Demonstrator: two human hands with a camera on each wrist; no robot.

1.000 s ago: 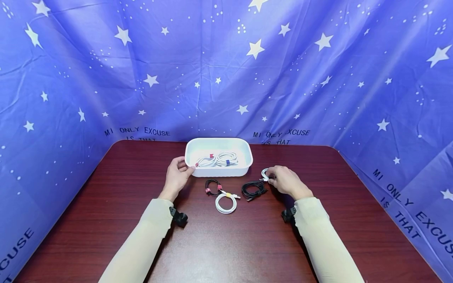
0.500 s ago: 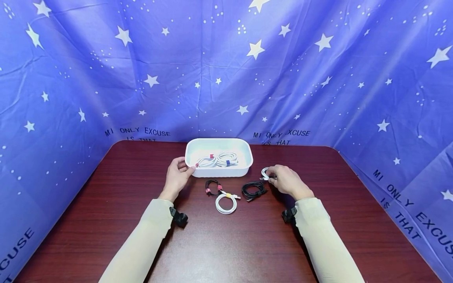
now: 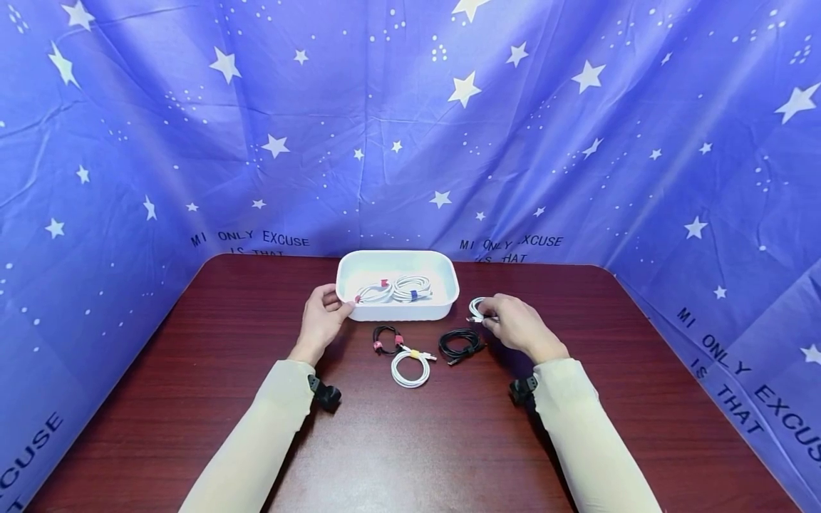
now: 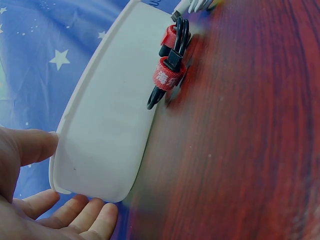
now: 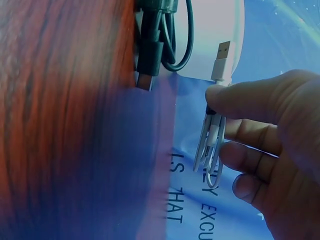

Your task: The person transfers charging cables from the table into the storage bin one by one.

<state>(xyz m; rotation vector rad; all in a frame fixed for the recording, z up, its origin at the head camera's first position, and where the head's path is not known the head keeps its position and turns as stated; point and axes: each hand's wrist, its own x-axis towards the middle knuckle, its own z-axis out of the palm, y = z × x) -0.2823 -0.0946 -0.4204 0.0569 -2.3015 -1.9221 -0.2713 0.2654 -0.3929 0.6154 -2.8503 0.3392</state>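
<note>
A white plastic box (image 3: 400, 313) holds two coiled white cables, one with red ties (image 3: 375, 293) and one with a blue tie (image 3: 411, 289). My left hand (image 3: 321, 320) grips its near left corner, thumb (image 4: 37, 146) at the rim and fingers around the end. To the right of the box, my right hand (image 3: 518, 328) pinches a coiled white USB cable (image 5: 212, 145) between thumb and fingers, its metal plug pointing out past the thumb. The cable looks raised off the table in the right wrist view.
Before the box lie a small black cable with red ties (image 3: 387, 340), a white cable with a yellow tie (image 3: 410, 368) and a coiled black cable (image 3: 459, 345). The dark red wooden table (image 3: 398, 449) meets a blue star-printed curtain (image 3: 359, 128) behind.
My right hand has raised the white USB cable and shifted it slightly left and away from me. The left hand and the box stay where they were.
</note>
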